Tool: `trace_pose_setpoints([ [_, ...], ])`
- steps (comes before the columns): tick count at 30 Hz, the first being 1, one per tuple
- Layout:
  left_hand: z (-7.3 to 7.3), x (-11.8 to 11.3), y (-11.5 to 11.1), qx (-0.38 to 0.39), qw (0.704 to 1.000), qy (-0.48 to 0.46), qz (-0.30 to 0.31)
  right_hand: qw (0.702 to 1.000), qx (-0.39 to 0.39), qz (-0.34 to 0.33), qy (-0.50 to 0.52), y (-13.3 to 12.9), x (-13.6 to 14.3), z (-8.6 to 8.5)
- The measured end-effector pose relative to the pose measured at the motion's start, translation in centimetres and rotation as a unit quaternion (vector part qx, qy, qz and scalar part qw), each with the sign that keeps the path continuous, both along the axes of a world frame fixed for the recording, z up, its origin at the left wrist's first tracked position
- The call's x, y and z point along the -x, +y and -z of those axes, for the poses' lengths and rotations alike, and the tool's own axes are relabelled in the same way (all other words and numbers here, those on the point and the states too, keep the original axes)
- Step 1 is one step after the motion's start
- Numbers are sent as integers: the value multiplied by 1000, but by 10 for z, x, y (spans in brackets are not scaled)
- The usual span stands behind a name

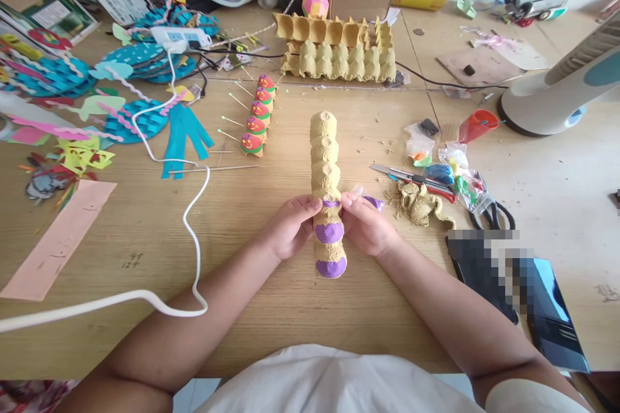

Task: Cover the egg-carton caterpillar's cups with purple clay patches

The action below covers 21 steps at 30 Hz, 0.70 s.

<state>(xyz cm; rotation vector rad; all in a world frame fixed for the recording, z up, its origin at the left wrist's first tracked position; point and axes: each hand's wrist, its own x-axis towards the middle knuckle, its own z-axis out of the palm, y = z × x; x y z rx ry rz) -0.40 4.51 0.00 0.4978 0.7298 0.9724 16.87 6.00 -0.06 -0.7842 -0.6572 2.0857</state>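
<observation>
A long egg-carton strip (pixel 325 148) with several bumps stretches away from me above the middle of the table. Purple clay (pixel 330 233) covers the two nearest bumps, and a thin purple band lies across the third. My left hand (pixel 294 224) grips the strip's left edge, thumb on top beside that band. On the opposite edge, my right hand (pixel 367 222) holds it the same way, its thumb at the band's right end. A lump of purple clay (pixel 374 203) in clear wrap lies just behind my right hand, partly hidden.
Painted egg-carton pieces with faces (pixel 258 117) stand at the left back. Whole egg cartons (pixel 346 61) lie behind. A utility knife (pixel 397 172), torn carton scraps (pixel 421 203) and bagged clay (pixel 440 173) are on the right, with a phone (pixel 557 310) nearer. A white cable (pixel 191 226) runs across the left.
</observation>
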Motion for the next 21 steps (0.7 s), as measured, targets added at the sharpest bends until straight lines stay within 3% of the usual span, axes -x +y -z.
trace_pose_setpoints([
  [7, 2, 3, 1, -5, 999, -18, 34, 1000, 7, 8, -19, 0, 0, 0],
  [21, 8, 3, -3, 13, 1000, -22, 3, 1000, 7, 11, -28, -1, 2, -1],
])
